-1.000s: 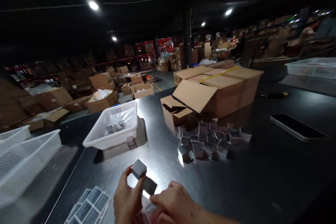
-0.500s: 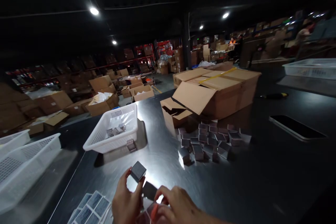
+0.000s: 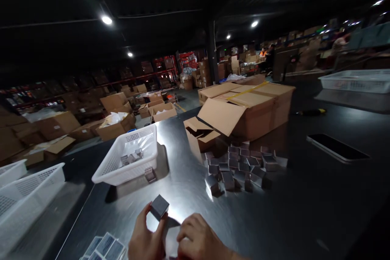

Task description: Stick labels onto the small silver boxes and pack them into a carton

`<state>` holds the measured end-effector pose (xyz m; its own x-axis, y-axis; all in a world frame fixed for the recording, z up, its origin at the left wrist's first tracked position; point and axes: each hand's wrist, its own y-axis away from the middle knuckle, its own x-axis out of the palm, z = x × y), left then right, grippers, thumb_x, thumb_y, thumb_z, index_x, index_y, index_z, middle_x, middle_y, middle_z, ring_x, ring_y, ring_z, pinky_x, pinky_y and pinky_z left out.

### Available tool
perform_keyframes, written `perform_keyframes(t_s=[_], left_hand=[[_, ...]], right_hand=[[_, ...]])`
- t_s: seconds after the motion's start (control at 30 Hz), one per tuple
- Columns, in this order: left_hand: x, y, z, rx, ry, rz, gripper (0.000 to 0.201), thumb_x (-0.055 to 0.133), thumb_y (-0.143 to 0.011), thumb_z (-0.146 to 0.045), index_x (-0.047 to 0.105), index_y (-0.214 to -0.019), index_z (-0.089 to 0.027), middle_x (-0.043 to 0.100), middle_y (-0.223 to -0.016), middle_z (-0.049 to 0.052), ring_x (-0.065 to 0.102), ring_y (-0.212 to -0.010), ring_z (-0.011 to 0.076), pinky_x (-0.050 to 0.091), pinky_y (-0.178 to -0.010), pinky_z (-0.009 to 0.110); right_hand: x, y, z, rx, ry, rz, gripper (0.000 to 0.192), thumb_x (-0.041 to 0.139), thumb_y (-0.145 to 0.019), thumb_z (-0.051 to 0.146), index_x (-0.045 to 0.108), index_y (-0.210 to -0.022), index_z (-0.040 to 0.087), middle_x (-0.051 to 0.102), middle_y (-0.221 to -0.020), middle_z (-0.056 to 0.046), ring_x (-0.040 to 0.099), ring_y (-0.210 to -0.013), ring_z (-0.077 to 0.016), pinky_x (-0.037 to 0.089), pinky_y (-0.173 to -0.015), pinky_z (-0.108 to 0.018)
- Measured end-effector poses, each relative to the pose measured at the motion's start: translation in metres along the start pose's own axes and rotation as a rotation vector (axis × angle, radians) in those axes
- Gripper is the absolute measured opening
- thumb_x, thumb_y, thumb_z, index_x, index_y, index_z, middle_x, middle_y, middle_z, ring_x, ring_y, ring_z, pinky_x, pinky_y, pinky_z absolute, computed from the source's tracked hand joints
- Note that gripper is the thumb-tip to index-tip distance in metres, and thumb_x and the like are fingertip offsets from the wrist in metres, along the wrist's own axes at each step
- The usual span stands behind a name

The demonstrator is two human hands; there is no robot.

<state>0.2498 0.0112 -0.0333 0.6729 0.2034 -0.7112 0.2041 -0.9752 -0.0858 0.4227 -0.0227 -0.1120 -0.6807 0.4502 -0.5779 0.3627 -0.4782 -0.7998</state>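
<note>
A brushed steel table (image 3: 274, 211) spreads wide, glossy and streaked with glare. At one o'clock on it lies a big corrugated carton (image 3: 256, 107), flaps open, a smaller open carton (image 3: 199, 136) touching it. At eleven o'clock sits a white perforated plastic basket (image 3: 128, 156). A heap of small grey boxes (image 3: 240, 164) lies between the cartons and the hands. At six o'clock the left hand (image 3: 146, 239) pinches one small grey box (image 3: 159, 206) in its fingertips — held clear of the table. The right hand (image 3: 198, 241), just beside, is curled; whether it grips anything cannot be told. Printed label sheets (image 3: 105, 248) lie at seven o'clock.
</note>
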Motion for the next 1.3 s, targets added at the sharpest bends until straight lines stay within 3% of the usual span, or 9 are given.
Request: perform_keyframes(t_s=[0.13, 0.27, 0.37, 0.47, 0.57, 0.7, 0.87, 1.1, 1.3], left_hand=[[-0.005, -0.007, -0.002, -0.053, 0.016, 0.026, 0.078, 0.058, -0.069, -0.073, 0.057, -0.131, -0.025, 0.068, -0.134, 0.010, 0.066, -0.116, 0.0369, 0.053, -0.087, 0.042], [-0.009, -0.011, -0.003, -0.091, 0.024, 0.031, 0.080, 0.059, -0.066, -0.073, 0.057, -0.130, -0.025, 0.070, -0.129, 0.010, 0.066, -0.116, 0.0382, 0.053, -0.087, 0.043], [-0.007, -0.010, -0.002, -0.082, 0.054, 0.032, 0.081, 0.059, -0.065, -0.073, 0.057, -0.131, -0.026, 0.070, -0.130, 0.010, 0.068, -0.110, 0.0363, 0.051, -0.093, 0.044], [-0.002, -0.008, 0.001, -0.056, 0.076, 0.047, 0.082, 0.060, -0.066, -0.074, 0.056, -0.132, -0.025, 0.069, -0.132, 0.009, 0.069, -0.107, 0.0346, 0.051, -0.094, 0.044], [0.004, -0.004, 0.004, 0.018, 0.087, 0.042, 0.076, 0.060, -0.071, -0.070, 0.057, -0.130, -0.023, 0.068, -0.134, 0.011, 0.067, -0.116, 0.0354, 0.051, -0.096, 0.044], [0.012, 0.001, 0.008, 0.171, 0.105, -0.056, 0.058, 0.055, -0.082, -0.059, 0.057, -0.127, -0.023, 0.067, -0.136, 0.010, 0.065, -0.121, 0.0319, 0.050, -0.096, 0.039], [0.014, 0.003, 0.011, 0.208, 0.069, -0.004, 0.061, 0.055, -0.082, -0.059, 0.056, -0.130, -0.021, 0.069, -0.130, 0.011, 0.071, -0.081, 0.0256, 0.052, -0.078, 0.037], [0.014, 0.010, 0.006, 0.246, 0.095, -0.018, 0.056, 0.053, -0.083, -0.053, 0.058, -0.130, -0.022, 0.071, -0.126, 0.009, 0.072, -0.091, 0.0276, 0.052, -0.075, 0.035], [0.018, 0.013, 0.008, 0.330, 0.137, -0.015, 0.055, 0.057, -0.083, -0.052, 0.059, -0.129, -0.023, 0.071, -0.131, 0.009, 0.071, -0.074, 0.0249, 0.052, -0.066, 0.036]], right_hand=[[-0.001, -0.005, 0.004, -0.077, -0.129, -0.054, 0.029, 0.063, -0.099, 0.045, 0.064, -0.081, 0.022, 0.074, -0.079, 0.003, 0.063, -0.082, -0.0141, 0.042, -0.075, -0.031], [-0.040, -0.028, 0.016, -0.085, -0.417, -0.150, 0.033, 0.056, -0.102, 0.049, 0.063, -0.084, 0.022, 0.075, -0.082, 0.001, 0.066, -0.084, -0.0123, 0.048, -0.080, -0.026], [-0.073, -0.046, 0.021, 0.089, -0.600, -0.151, 0.034, 0.064, -0.096, 0.050, 0.065, -0.080, 0.021, 0.074, -0.083, -0.002, 0.067, -0.083, -0.0125, 0.050, -0.078, -0.024], [-0.090, -0.053, 0.023, 0.315, -0.664, -0.183, 0.034, 0.074, -0.088, 0.052, 0.068, -0.078, 0.020, 0.071, -0.085, -0.004, 0.066, -0.085, -0.0145, 0.050, -0.077, -0.026], [-0.093, -0.053, 0.023, 0.522, -0.718, -0.180, 0.041, 0.072, -0.086, 0.059, 0.068, -0.078, 0.019, 0.068, -0.085, -0.004, 0.064, -0.083, -0.0161, 0.049, -0.079, -0.029], [-0.088, -0.050, 0.024, 0.705, -0.763, -0.113, 0.040, 0.072, -0.086, 0.057, 0.067, -0.076, 0.019, 0.063, -0.081, -0.002, 0.062, -0.081, -0.0170, 0.047, -0.083, -0.031], [-0.085, -0.050, 0.025, 0.830, -0.792, -0.148, 0.028, 0.076, -0.080, 0.043, 0.065, -0.072, 0.019, 0.062, -0.077, 0.000, 0.061, -0.079, -0.0176, 0.046, -0.082, -0.031], [-0.092, -0.057, 0.030, 0.995, -0.801, -0.150, 0.019, 0.081, -0.073, 0.034, 0.069, -0.071, 0.020, 0.066, -0.078, 0.001, 0.063, -0.084, -0.0195, 0.043, -0.090, -0.033], [-0.098, -0.062, 0.023, 1.074, -0.911, -0.209, 0.029, 0.084, -0.068, 0.042, 0.070, -0.074, 0.018, 0.066, -0.077, -0.001, 0.057, -0.081, -0.0187, 0.042, -0.085, -0.034]])
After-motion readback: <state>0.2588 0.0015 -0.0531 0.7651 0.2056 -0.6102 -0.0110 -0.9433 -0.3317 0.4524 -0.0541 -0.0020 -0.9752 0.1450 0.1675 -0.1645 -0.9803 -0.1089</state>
